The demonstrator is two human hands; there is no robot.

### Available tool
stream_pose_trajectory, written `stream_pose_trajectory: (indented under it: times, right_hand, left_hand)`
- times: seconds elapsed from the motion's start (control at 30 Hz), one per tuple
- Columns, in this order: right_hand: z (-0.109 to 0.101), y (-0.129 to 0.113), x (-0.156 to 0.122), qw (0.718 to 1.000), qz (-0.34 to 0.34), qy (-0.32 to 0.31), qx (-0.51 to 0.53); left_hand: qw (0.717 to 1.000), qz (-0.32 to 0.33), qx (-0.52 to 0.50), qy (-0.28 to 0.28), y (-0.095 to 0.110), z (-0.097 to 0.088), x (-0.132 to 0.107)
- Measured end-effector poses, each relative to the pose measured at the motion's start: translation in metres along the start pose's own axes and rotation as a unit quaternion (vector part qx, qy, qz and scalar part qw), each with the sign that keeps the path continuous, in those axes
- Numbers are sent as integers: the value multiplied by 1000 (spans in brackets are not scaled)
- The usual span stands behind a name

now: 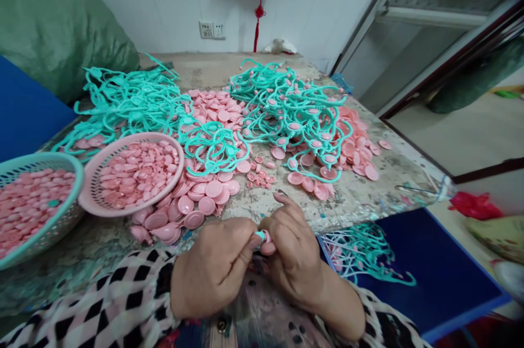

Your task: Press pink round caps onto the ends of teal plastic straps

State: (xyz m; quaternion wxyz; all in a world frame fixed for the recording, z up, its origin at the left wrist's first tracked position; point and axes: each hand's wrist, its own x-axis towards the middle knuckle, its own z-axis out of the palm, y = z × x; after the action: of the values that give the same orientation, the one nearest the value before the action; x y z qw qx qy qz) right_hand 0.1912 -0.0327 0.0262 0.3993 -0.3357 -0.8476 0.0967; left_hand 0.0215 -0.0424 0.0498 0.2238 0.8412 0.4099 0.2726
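Observation:
My left hand (pixel 216 263) and my right hand (pixel 292 252) meet at the table's near edge, fingers pinched together on a small teal and pink plastic part (pixel 262 237). Most of that part is hidden between the fingertips. Just beyond my hands lie several tiny pink rings (pixel 258 176) and a heap of loose pink discs (pixel 192 203). A tangle of teal plastic frames with pink discs fitted (pixel 295 113) is spread over the middle right of the table.
A pink basket (pixel 88 198) and a teal basket (pixel 76 184), both full of pink discs, stand at left. More bare teal frames (pixel 126 100) lie behind them. A blue crate (pixel 442 266) with teal frames sits low right. A green sack (pixel 53 21) is back left.

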Motion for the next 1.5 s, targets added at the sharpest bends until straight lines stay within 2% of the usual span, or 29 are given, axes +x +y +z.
stream_pose_trajectory:
  times: [0.2, 0.37, 0.47, 0.57, 0.67, 0.77, 0.87, 1.03, 1.17, 1.27, 1.4, 1.5]
  right_hand:
    - [3, 9, -4, 999, -15, -48, 8]
    - [-1, 10, 6, 999, -2, -51, -10]
    - [-11, 13, 8, 999, 33, -10, -20]
    - [-15, 19, -3, 989, 135, 68, 7]
    - [-7, 23, -21, 968, 233, 47, 84]
    - [6, 22, -33, 948, 281, 10, 149]
    - [21, 23, -34, 914, 343, 46, 211]
    - [40, 31, -18, 827, 429, 106, 347]
    - [53, 32, -5, 780, 451, 122, 416]
    - [63, 30, -3, 769, 449, 132, 436]
    - [74, 28, -6, 744, 460, 122, 469]
    - [79, 27, -6, 738, 457, 114, 484]
  left_hand:
    - [1000, -12, -9, -15, -7, 4, 0]
    - [994, -64, -90, -29, -11, -2, 10]
    - [986, -111, -122, 6, -16, -10, 12]
    - [977, -148, -149, 38, -24, -13, 8]
    - [963, -178, -190, 65, -33, -11, 1]
    - [954, -188, -222, 76, -35, -7, -3]
    - [957, -178, -223, 55, -31, -4, -4]
    - [973, -135, -186, 28, -18, -8, -6]
    - [982, -106, -156, 19, -11, -9, -10]
    - [986, -90, -142, 10, -7, -7, -13]
    - [986, -65, -149, -29, -3, -1, -14]
    - [985, -42, -159, -56, -3, 3, -14]
